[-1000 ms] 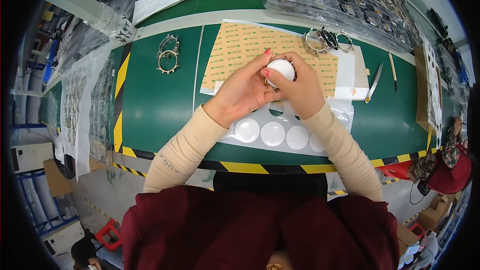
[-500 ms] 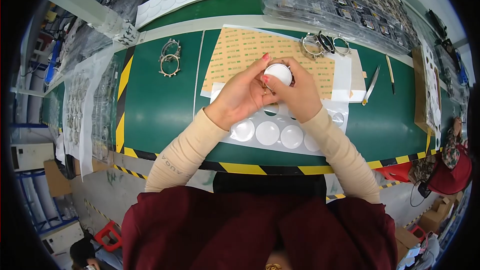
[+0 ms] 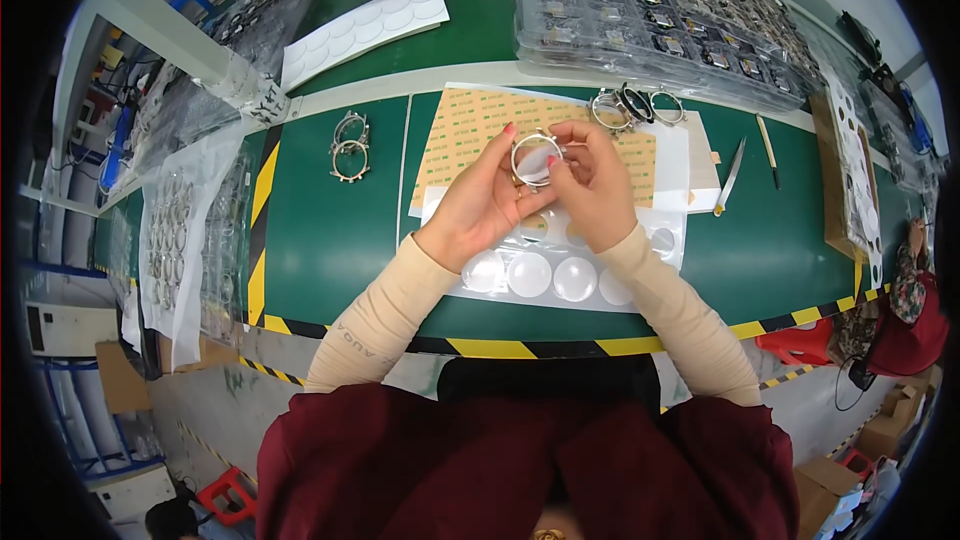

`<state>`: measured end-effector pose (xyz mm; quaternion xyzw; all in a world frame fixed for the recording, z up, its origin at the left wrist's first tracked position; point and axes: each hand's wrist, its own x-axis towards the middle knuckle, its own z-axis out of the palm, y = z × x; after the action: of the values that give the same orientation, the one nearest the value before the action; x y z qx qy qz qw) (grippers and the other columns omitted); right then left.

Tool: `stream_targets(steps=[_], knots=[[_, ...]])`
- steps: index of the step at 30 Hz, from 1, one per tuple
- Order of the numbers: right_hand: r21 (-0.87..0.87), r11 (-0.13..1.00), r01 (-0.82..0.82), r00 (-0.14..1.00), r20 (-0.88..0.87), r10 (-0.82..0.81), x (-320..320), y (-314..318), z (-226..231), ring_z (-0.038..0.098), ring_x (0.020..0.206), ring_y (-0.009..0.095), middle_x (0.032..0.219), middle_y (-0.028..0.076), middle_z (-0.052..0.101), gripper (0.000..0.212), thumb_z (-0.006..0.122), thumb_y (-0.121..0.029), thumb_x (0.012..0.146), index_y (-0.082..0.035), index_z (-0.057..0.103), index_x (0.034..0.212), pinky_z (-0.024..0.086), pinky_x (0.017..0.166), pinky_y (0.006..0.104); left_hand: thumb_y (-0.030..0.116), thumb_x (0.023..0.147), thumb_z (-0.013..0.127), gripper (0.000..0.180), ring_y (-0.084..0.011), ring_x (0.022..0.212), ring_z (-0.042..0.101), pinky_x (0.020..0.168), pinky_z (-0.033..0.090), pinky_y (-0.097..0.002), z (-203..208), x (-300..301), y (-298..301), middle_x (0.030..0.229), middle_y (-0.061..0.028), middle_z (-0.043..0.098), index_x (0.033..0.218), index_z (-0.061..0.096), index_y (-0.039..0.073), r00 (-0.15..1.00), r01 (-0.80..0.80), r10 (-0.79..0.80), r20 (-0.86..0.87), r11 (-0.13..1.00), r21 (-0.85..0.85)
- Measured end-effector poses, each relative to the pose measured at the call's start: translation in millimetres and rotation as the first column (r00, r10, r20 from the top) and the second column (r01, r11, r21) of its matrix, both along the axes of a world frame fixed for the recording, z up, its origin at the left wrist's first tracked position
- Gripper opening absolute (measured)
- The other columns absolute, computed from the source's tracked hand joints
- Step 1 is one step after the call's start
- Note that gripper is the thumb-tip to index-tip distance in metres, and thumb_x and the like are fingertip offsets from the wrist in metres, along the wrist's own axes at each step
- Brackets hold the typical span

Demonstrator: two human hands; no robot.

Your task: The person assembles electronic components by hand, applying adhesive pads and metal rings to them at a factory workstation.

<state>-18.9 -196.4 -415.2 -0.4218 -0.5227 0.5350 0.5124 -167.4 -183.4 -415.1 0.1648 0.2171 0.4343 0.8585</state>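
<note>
My left hand (image 3: 472,208) holds a round metal ring, seemingly a watch case (image 3: 515,166), by its rim between thumb and fingers. My right hand (image 3: 598,188) pinches a thin whitish round film (image 3: 538,162) that sits tilted across the ring's opening; whether it still touches the rim I cannot tell. Both hands are close together above a tan printed adhesive sheet (image 3: 462,132). Under my wrists lies a clear sheet with white round stickers (image 3: 528,275).
Two metal rings (image 3: 350,158) stand at the left, several more (image 3: 612,110) at the back right. Tweezers (image 3: 732,178) and a thin stick (image 3: 768,150) lie right. Clear trays of small parts (image 3: 650,15) and a white sticker strip (image 3: 365,30) are behind. A cardboard box (image 3: 838,175) stands far right.
The white disc that lay flat in the ring is now tilted in my right fingers, and the ring's opening shows. The view has shifted slightly, bringing a pink and white object in at the top.
</note>
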Motion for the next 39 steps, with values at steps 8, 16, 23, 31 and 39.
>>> stream_targets(steps=[8,16,23,31,39], knots=[[0.629,0.777,0.033,0.862,0.375,-0.340,20.5,-4.0,16.9,0.054,0.090,0.014,0.101,0.007,0.055,0.009,0.061,-0.002,0.080,0.000,0.059,0.088,0.045,0.075,0.0233,0.025,0.096,0.035,0.032,-0.0298,0.106,0.053,0.097,0.042,-0.0408,-6.6,0.9,2.8,0.110,-0.0177,0.052,0.114,0.040,-0.001,0.985,0.027,-0.028,0.168,1.000,0.009],[0.449,0.761,0.469,0.778,0.199,-0.596,150.1,-19.7,67.0,0.057,0.074,0.008,0.080,0.003,0.061,0.012,0.059,-0.010,0.085,0.000,0.056,0.091,0.045,0.068,0.0214,0.017,0.094,0.036,0.021,-0.0392,0.120,0.039,0.104,0.033,-0.0443,1.3,-7.1,-7.1,0.120,-0.0279,0.044,0.087,0.043,-0.001,0.977,0.004,0.022,0.212,0.993,-0.120],[0.562,0.349,0.750,-0.210,0.702,-0.680,414.1,-58.5,85.7,0.062,0.085,0.030,0.087,0.013,0.065,0.042,0.054,-0.048,0.079,-0.008,0.064,0.088,0.046,0.074,0.0371,0.016,0.094,0.038,0.020,-0.0397,0.118,0.041,0.101,0.038,-0.0434,0.2,4.2,-1.8,0.117,-0.0283,0.046,0.084,0.043,-0.001,0.991,0.055,-0.051,0.120,0.998,-0.027],[0.325,0.294,0.899,-0.271,0.940,-0.209,437.5,-72.1,62.7,0.060,0.097,0.026,0.099,0.007,0.065,0.038,0.063,-0.045,0.072,-0.015,0.067,0.095,0.038,0.088,0.0399,0.014,0.094,0.035,0.023,-0.0390,0.120,0.039,0.099,0.040,-0.0435,3.0,3.8,-6.2,0.117,-0.0272,0.047,0.084,0.046,-0.003,0.991,0.049,-0.045,0.126,0.998,-0.034],[0.466,0.341,0.816,-0.454,0.883,-0.121,432.6,-71.2,52.0,0.060,0.097,0.028,0.106,0.010,0.061,0.048,0.066,-0.042,0.071,-0.013,0.052,0.107,0.038,0.086,0.0456,0.016,0.093,0.037,0.021,-0.0373,0.118,0.043,0.102,0.037,-0.0414,3.5,2.7,-7.6,0.118,-0.0270,0.047,0.087,0.047,-0.001,0.989,0.056,-0.051,0.140,0.998,-0.031]])
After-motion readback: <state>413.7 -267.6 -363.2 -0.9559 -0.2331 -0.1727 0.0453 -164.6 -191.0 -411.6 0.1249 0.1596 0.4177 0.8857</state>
